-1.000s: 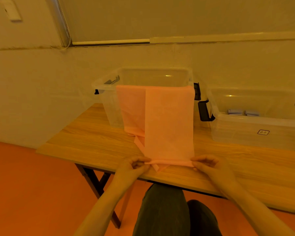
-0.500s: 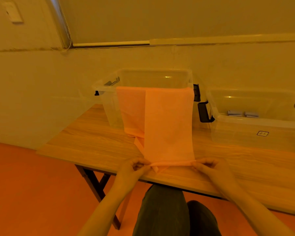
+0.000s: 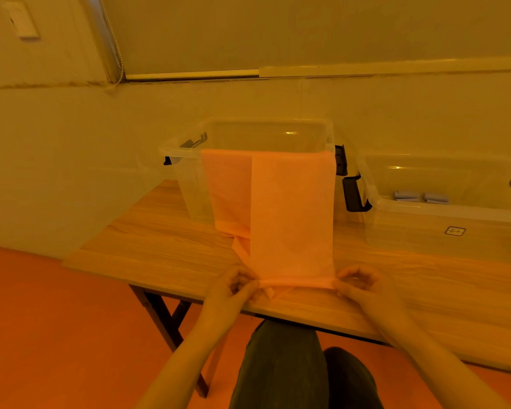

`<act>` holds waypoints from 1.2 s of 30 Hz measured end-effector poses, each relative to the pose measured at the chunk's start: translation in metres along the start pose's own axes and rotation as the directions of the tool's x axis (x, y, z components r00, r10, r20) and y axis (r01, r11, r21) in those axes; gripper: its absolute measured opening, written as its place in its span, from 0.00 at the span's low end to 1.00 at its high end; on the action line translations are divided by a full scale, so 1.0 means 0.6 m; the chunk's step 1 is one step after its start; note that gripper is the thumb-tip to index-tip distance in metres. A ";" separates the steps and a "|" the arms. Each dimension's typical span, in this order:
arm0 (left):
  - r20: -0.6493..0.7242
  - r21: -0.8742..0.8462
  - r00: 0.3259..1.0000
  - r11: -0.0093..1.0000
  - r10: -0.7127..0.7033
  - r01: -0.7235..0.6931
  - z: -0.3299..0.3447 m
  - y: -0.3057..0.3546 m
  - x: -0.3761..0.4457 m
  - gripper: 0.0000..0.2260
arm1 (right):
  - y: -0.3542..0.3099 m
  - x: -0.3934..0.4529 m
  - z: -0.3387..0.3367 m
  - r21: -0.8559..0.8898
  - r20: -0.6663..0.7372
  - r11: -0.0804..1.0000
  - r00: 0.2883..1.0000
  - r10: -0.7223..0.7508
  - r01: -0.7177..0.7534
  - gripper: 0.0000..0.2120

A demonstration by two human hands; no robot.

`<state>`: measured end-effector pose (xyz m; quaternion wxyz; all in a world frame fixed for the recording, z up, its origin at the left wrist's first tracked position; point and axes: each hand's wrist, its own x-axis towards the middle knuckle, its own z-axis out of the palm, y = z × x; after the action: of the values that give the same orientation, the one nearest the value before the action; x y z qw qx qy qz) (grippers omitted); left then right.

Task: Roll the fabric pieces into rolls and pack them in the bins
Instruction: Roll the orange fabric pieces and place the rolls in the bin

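Note:
A long orange fabric strip (image 3: 291,214) hangs over the front rim of a clear plastic bin (image 3: 189,175) and runs down onto the wooden table (image 3: 165,243). Its near end is curled into a thin roll (image 3: 297,282) by the table's front edge. My left hand (image 3: 233,286) pinches the roll's left end and my right hand (image 3: 359,283) pinches its right end. A second orange piece (image 3: 226,187) hangs behind the strip on the left. In the clear bin at the right (image 3: 443,214) lie two grey fabric rolls (image 3: 421,196).
Both bins have black latch handles (image 3: 353,194) between them. The wall runs close behind the bins. The table's front edge is just under my hands, with my knees (image 3: 289,364) and folding table legs (image 3: 165,323) below, over an orange floor.
The roll at the strip's near end has moved slightly away from the table edge toward the bin, and both hands have shifted with it. The bins have not moved.

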<state>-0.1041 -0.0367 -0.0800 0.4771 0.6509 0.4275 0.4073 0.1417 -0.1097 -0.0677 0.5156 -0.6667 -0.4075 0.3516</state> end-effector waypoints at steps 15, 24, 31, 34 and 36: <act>0.034 0.038 0.999 0.999 -0.008 0.007 -0.006 -0.002 0.002 0.06 | -0.003 -0.005 -0.003 -0.049 0.059 0.999 0.998 0.022 -0.020 0.09; 0.039 -0.016 0.999 0.999 -0.028 0.029 -0.008 -0.008 0.009 0.00 | -0.006 -0.005 0.000 0.010 0.039 1.000 0.999 -0.006 0.006 0.01; 0.006 -0.065 1.000 0.998 -0.023 0.023 -0.005 -0.004 0.005 0.02 | -0.003 -0.002 0.000 0.110 0.040 0.994 0.999 -0.007 0.003 0.02; -0.016 -0.117 1.000 0.993 0.000 -0.002 -0.002 0.005 0.003 0.02 | -0.005 -0.003 0.001 0.136 0.042 0.991 0.999 0.000 -0.006 0.05; -0.018 -0.140 0.999 0.990 0.029 -0.031 -0.002 0.010 0.002 0.03 | -0.005 -0.002 0.001 0.130 0.048 0.992 0.999 -0.007 0.000 0.06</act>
<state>-0.1038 -0.0362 -0.0737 0.5120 0.6191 0.3917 0.4485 0.1401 -0.1104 -0.0650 0.5485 -0.6223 -0.3974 0.3925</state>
